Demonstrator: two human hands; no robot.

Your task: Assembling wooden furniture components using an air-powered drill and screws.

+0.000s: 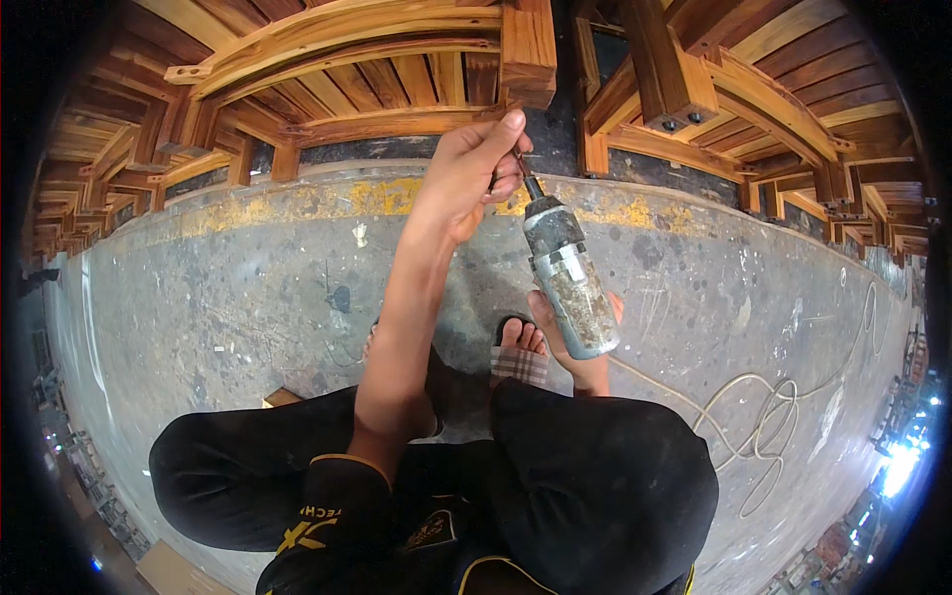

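Note:
My right hand (582, 365) is wrapped round the handle of a worn grey-and-black impact driver (570, 276), whose body hides most of the fingers. The driver points away from me, and its thin bit reaches up to my left hand (478, 167). That hand is closed, thumb against fingers, beside the bit and just below the end of a thick wooden leg (528, 69). Whatever small thing its fingertips pinch is too hidden to make out. The leg belongs to a slatted wooden piece of furniture (357, 45) lying at the far side.
More wooden furniture (773, 109) stands at the far right, its leg end showing two dark holes. A pale cord or hose (729, 421) lies coiled on the stained concrete floor (248, 307) to the right. A small brown block (281, 398) sits by my left knee.

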